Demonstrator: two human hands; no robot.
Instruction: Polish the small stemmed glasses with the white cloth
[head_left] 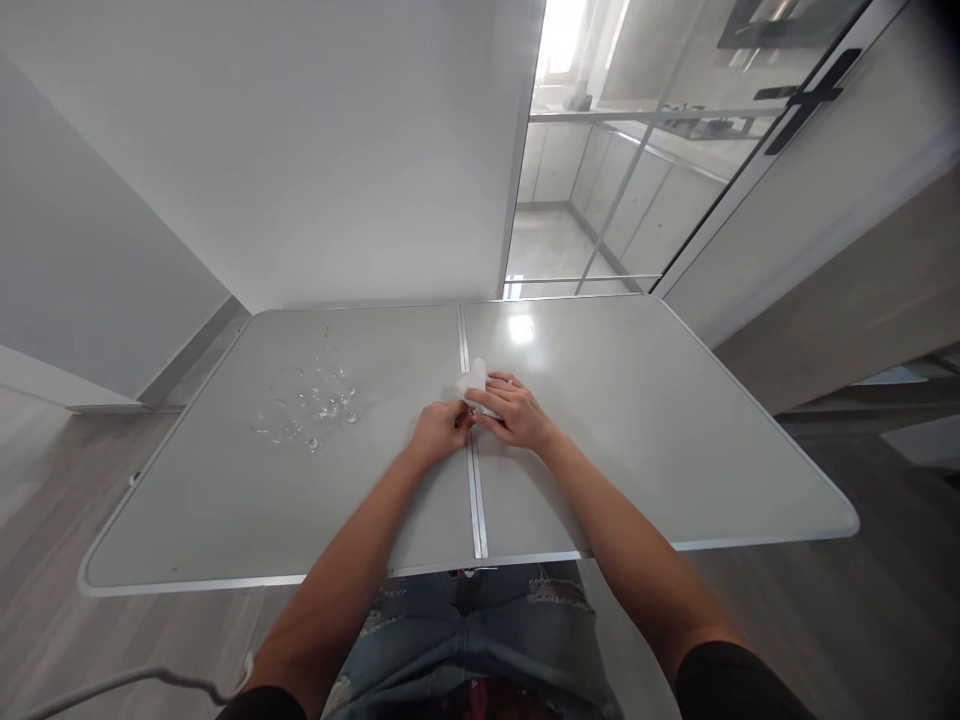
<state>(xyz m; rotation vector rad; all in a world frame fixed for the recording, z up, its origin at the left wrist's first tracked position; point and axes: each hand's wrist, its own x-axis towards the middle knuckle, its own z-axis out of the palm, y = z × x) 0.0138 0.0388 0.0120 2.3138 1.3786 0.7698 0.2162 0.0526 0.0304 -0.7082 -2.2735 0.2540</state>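
Crumpled white piece (474, 377), thin, in right fingers (498, 397)

Dressed in black short sleeves (735, 682) and faded blue jeans (529, 630), ripped on both sides, showing pale frayed threads (559, 590).

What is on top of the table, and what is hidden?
On the table lie clear, shiny pieces, left of centre. The left hand and right hand meet at a white wad; fingers hide part of it and anything beneath.
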